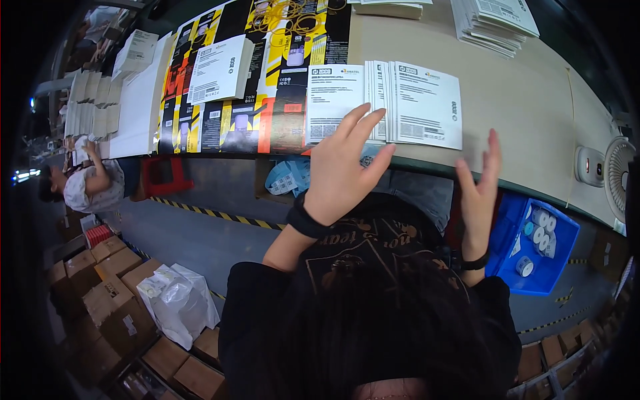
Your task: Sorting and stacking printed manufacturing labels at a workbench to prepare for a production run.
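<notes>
A row of white printed booklets (427, 107) lies fanned and overlapping at the table's near edge. My left hand (343, 167) reaches over the left part of the row, fingers stretched and thumb apart. Its fingertips are over the booklets; whether they press on them I cannot tell. Just off the right end of the row is my right hand (481, 190), raised at the table edge with fingers and thumb spread and nothing in it. Farther left, a small stack of white booklets (217, 70) rests on yellow-and-black printed sheets (243, 127).
Yellow rubber bands (290, 19) lie at the back. More booklet stacks (493, 23) stand far right and at the left (93, 103). A white fan (617, 177) sits on the right end. Below are a blue bin (540, 267) and cartons (113, 303). Another person (93, 177) is at the left.
</notes>
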{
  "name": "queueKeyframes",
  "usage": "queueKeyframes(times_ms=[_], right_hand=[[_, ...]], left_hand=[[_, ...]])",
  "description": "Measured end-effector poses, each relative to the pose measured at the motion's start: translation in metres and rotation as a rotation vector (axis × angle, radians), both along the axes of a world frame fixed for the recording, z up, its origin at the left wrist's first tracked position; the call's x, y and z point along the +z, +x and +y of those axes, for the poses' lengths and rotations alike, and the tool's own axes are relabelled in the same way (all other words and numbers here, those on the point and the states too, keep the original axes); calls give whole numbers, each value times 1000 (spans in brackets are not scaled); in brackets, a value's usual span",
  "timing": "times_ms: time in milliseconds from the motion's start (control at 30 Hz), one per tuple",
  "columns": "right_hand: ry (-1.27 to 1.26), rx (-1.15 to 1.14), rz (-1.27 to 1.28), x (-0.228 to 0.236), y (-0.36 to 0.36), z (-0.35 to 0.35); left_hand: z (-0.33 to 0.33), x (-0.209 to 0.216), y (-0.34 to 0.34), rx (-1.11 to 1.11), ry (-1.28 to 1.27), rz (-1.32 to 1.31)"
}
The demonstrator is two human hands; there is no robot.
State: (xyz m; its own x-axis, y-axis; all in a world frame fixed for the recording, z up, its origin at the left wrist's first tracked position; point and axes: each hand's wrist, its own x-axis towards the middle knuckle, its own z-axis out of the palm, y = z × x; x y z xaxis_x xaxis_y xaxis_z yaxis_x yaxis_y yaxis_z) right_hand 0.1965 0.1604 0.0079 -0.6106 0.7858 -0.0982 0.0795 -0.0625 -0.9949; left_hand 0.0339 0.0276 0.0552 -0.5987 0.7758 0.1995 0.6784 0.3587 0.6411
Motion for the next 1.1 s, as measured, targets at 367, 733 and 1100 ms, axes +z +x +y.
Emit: queueKeyframes(times_ms=[367, 733, 1100], right_hand=[[-114, 858, 3, 48, -45, 9], [-252, 281, 151, 21, -71, -23], [103, 578, -38, 33, -53, -6]], left_hand=[[-1, 49, -11, -180, 404, -591], [-1, 27, -26, -261, 639, -691], [-9, 26, -33, -12, 165, 305]])
